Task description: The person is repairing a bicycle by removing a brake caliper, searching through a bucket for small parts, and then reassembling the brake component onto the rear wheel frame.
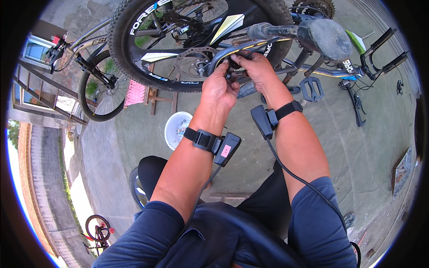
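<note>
A bicycle with a grey-black worn saddle (328, 40) stands before me, its knobbly rear tyre (117, 53) on the left. The wheel has broad dark spokes with white and yellow panels. Beside its hub is a perforated disc brake rotor (187, 62). Just right of the rotor, both hands meet at a small black brake caliper (230, 75) by the frame tubes. My left hand (219, 87) is closed on its near side, fingers curled. From the right, my right hand (255, 69) pinches at its upper side. The fingertips are partly hidden among the parts.
A white bucket (172, 129) with small items inside stands on the floor below the wheel. A second bicycle's wheel (102, 87) and a pink-topped stool (135, 93) are at left. To the right are a pedal (311, 89), handlebar grips (384, 42) and a loose brake lever (359, 109).
</note>
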`<state>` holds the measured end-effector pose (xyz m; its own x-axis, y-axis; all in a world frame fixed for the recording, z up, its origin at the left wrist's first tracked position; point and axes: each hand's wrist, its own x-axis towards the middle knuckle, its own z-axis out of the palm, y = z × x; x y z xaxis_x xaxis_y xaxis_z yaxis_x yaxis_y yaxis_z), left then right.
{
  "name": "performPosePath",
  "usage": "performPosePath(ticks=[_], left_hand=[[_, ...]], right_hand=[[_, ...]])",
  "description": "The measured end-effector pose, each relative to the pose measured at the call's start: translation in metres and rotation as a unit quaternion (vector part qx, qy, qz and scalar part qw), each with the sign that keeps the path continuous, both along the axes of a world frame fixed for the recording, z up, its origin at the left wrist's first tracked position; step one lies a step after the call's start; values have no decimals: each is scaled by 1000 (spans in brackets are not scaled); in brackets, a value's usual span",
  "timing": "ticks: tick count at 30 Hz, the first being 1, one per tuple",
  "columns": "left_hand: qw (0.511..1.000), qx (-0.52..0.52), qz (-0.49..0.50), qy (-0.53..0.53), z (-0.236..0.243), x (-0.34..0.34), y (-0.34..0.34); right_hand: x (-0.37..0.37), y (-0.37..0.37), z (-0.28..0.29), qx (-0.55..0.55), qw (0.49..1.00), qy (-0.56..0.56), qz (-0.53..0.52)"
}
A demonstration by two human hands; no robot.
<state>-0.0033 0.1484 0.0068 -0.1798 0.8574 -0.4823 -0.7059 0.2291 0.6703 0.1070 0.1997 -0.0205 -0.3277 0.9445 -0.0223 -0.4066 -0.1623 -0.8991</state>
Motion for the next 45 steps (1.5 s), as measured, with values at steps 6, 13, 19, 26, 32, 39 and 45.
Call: performPosePath(ticks=[6,13,19,26,32,39,45], left_hand=[[998,10,-11,-56,2,0,-2],[999,-4,2,-34,5,7,-5],[1000,-1,4,4,3,0,-4],[994,9,-56,89,-10,-43,-58],[991,1,-98,87,-17,-93,-100],[981,13,-185,59,-55,-119,-118],[971,22,-218,94,-62,-125,-128]], right_hand=[[2,5,-7,4,1000,12,24],[4,0,-1,-20,1000,9,0],[0,-2,1,-4,1000,-17,5],[-3,-13,-1,-8,998,-60,-21],[9,-48,-8,-3,976,-197,-93],[-33,-118,-14,90,947,-301,71],[-62,-150,-39,23,965,-259,38]])
